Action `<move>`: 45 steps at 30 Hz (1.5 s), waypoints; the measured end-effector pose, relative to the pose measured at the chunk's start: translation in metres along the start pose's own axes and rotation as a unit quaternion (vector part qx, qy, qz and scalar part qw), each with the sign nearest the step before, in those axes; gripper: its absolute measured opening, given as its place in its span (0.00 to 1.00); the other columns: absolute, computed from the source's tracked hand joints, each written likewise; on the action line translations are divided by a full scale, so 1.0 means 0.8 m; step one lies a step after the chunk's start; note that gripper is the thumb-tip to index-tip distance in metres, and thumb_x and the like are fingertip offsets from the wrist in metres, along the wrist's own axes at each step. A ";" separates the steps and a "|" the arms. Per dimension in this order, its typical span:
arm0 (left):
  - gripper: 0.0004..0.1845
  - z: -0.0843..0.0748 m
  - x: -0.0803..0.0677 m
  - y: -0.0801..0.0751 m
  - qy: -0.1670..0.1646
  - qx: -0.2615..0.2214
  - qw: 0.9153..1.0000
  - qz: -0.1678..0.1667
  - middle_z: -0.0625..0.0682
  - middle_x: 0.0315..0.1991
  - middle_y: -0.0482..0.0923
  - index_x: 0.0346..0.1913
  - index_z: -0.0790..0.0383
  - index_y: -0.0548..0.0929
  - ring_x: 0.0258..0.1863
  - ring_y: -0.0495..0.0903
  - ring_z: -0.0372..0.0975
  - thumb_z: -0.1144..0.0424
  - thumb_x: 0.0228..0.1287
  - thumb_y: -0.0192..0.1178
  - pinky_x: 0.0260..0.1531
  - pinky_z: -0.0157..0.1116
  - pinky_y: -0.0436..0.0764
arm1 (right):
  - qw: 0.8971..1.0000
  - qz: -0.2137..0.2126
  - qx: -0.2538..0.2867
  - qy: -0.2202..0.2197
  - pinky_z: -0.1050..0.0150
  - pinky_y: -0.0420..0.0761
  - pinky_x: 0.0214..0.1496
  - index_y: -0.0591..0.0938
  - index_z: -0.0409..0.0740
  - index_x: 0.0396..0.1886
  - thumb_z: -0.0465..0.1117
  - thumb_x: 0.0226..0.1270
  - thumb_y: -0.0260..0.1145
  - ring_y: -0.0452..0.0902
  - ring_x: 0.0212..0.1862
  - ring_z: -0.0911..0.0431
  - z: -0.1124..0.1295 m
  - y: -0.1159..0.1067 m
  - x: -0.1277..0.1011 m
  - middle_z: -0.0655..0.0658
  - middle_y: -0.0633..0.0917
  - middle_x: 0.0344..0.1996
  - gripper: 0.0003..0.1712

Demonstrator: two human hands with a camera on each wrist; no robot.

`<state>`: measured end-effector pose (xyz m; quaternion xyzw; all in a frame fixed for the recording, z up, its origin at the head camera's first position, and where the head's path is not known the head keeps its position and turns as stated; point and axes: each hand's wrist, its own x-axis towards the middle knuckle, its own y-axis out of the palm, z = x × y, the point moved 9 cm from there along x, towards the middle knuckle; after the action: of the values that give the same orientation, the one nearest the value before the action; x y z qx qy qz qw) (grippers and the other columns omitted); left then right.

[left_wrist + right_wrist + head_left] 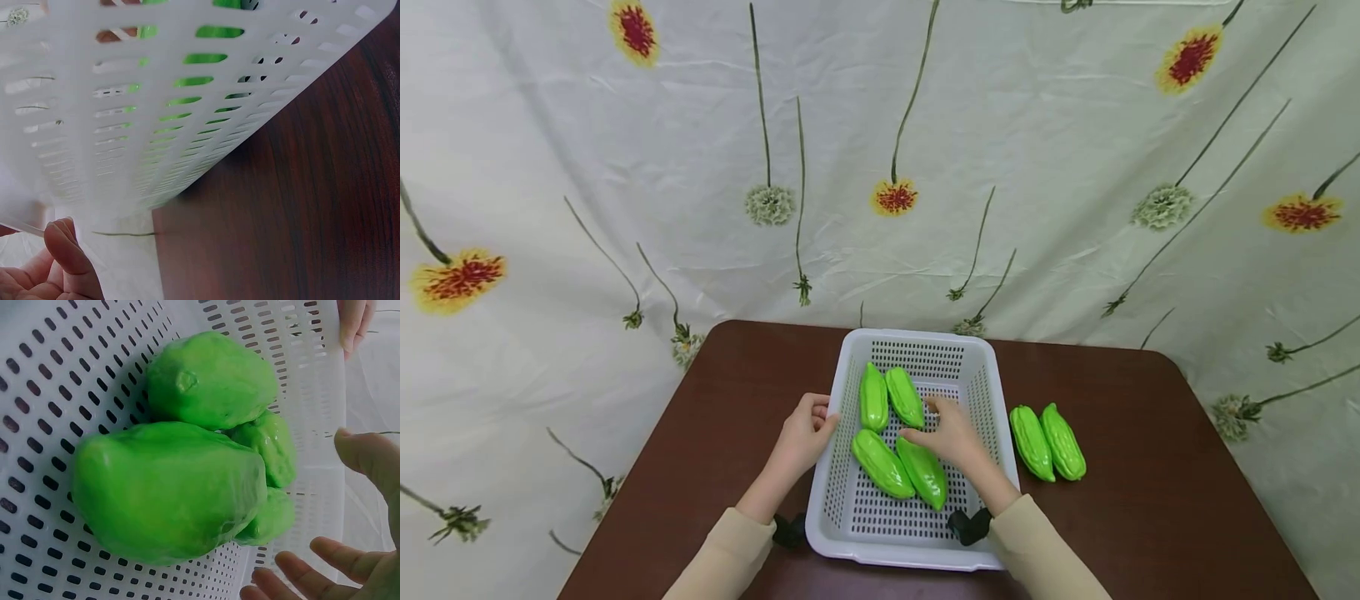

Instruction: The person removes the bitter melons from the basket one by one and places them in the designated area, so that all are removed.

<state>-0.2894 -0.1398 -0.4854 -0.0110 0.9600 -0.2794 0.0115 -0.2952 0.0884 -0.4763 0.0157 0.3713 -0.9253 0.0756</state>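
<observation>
Four green gourds in white basket (992, 392), mid tabletop (1150, 500). Nearest one to right hand (951, 433): front-right gourd (923, 473), lying flat on basket floor, long axis diagonal, pointed tip toward wearer + slightly right, blunt end up toward basket centre. Touching front-left gourd (882, 463) along its side, same slant. Two back gourds (887, 398) side by side, long axes roughly front-to-back, tips away.

Right hand inside basket, just above far end of front-right gourd; fingers (325, 565) spread + relaxed in wrist view, gripping nothing, palm open beside the pile. Left hand (805, 437) at basket's left wall, outside; fingers (65, 247) loosely curled against rim, seemingly steadying it — full grip not clear from wrist view, wall blocks most.

Two more gourds (1047, 442) on tabletop right of basket, touching each other, axes near-parallel, tips toward wearer.

Judgement re doing it well: w/ hand opening inside basket, best lifted straight up + clear of gourd so nothing rolls; left hand kept firm on wall so basket doesn't skid. Smooth waxy skins likely slippery, so any regrip across the thick middle, not the tapered tip.
</observation>
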 end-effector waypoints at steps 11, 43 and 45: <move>0.20 -0.003 0.000 -0.002 0.001 0.000 1.000 0.002 0.59 0.40 0.77 0.59 0.70 0.71 0.32 0.77 0.40 0.65 0.68 0.59 0.30 0.38 0.83 | 0.996 0.063 -0.034 0.045 0.45 0.79 0.56 0.73 0.31 0.62 0.50 0.54 0.76 0.78 0.56 0.38 -0.017 0.018 -0.006 0.31 0.80 0.56 0.42; 0.18 -0.003 -0.003 -0.003 0.006 0.005 1.000 -0.007 0.59 0.39 0.78 0.58 0.70 0.72 0.31 0.77 0.40 0.66 0.69 0.58 0.29 0.37 0.82 | 0.994 0.081 -0.036 0.063 0.55 0.83 0.41 0.75 0.30 0.55 0.43 0.51 0.77 0.81 0.39 0.50 -0.018 0.018 -0.013 0.37 0.83 0.42 0.35; 0.19 -0.003 -0.002 -0.004 0.005 0.006 1.000 -0.007 0.59 0.40 0.78 0.58 0.70 0.72 0.31 0.77 0.40 0.66 0.69 0.59 0.29 0.38 0.82 | 0.995 0.075 -0.031 0.061 0.55 0.84 0.41 0.75 0.31 0.56 0.43 0.51 0.77 0.82 0.39 0.49 -0.014 0.014 -0.011 0.36 0.83 0.43 0.36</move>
<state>-0.2878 -0.1410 -0.4820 -0.0164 0.9584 -0.2850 0.0049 -0.2848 0.0895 -0.4911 0.0979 0.4016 -0.9023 0.1222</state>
